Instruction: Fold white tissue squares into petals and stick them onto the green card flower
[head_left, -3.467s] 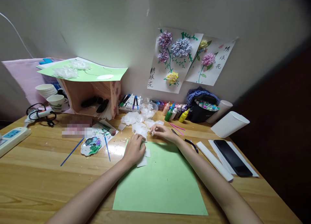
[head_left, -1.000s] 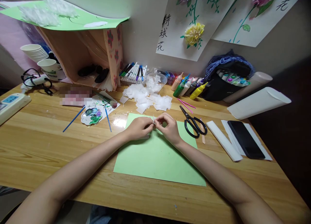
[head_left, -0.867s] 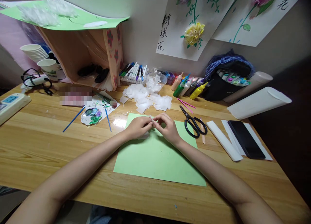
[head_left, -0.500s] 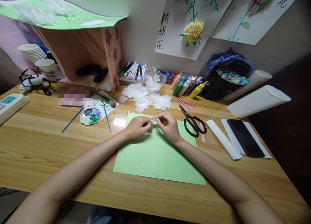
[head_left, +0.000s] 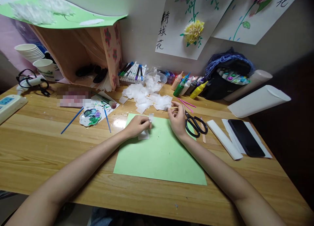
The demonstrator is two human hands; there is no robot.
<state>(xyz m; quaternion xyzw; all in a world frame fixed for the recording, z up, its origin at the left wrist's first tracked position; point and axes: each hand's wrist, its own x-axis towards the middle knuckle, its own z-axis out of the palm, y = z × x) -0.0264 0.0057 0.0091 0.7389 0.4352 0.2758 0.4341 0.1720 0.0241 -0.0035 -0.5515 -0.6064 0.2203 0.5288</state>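
Fingertips (head_left: 147, 122) of the left hand (head_left: 137, 125) pinch a small white paper piece (head_left: 151, 117) over the green sheet's (head_left: 159, 157) far edge. The right hand (head_left: 178, 119) curls loosely at its far right corner; whether it holds anything, I can't tell. Paper squares (head_left: 147, 98) lie just beyond, scissors (head_left: 196, 125) alongside.

desk (head_left: 36, 147) | sheet (head_left: 159, 154): middle, by front edge | paper squares (head_left: 144, 97): behind sheet | scissors (head_left: 192, 121): right of sheet | phone (head_left: 245, 141): near right edge | paint tray (head_left: 90, 116): left of sheet | pens (head_left: 132, 72): at back edge | bottles (head_left: 186, 85): back edge, right of pens | power strip (head_left: 9, 103): left edge
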